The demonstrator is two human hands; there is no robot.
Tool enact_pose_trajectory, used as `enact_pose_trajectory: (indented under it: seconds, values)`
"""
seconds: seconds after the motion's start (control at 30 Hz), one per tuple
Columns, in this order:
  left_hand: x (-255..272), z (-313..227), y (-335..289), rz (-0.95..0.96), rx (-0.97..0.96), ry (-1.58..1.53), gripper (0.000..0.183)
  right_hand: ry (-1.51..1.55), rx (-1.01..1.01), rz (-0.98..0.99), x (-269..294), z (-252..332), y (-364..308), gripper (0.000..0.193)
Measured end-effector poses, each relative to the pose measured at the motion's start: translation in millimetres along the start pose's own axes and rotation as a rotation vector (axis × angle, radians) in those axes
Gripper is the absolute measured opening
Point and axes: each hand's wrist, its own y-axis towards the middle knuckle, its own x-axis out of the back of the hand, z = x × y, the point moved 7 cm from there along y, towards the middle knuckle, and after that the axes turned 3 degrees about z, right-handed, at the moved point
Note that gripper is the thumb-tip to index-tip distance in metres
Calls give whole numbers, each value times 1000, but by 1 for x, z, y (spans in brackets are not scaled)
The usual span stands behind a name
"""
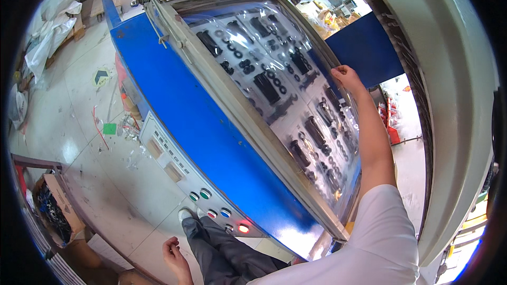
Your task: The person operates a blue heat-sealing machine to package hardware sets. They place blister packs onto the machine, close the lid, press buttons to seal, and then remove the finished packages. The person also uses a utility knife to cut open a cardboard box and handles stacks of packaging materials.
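My right hand (347,79) reaches over the right rail of a metal frame (224,92) on a blue machine. Its fingers are closed in a pinch at that rail; whether they hold the rail or the film edge is hidden. Inside the frame, clear plastic film (285,121) lies wrinkled and shiny over a pale sheet. Under the film sit black cylinders (266,88), black rings (274,81) and other small dark parts in repeated groups. My left hand (173,253) hangs low beside my legs, away from the machine, its fingers loosely curled with nothing visible in them.
A control panel (185,171) with several coloured buttons, one lit red (243,228), runs along the machine's near side. A large beige curved housing (449,100) rises at right. An open carton (63,211) stands lower left. Plastic sheeting (50,37) and scraps (129,129) lie on the floor.
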Motion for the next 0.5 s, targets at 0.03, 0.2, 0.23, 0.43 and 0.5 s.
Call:
enact_pose_trajectory:
  seconds: [0.03,0.2,0.23,0.43,0.5]
  values:
    - [0,1,0,-4,-6,-4,19,73,20,-13,1,5,-3,36]
    - [-26,-11,3,120,-45,-112,21,-476,358,-633,49,-34,-39,26]
    - [-33,-26,2,152,-68,-130,21,-509,344,-693,45,-32,-55,24]
    - [-83,-108,-17,310,-223,-149,20,76,273,-421,50,-33,-177,20]
    - [-91,-118,-27,370,-256,-132,22,65,203,-434,66,-56,-241,23]
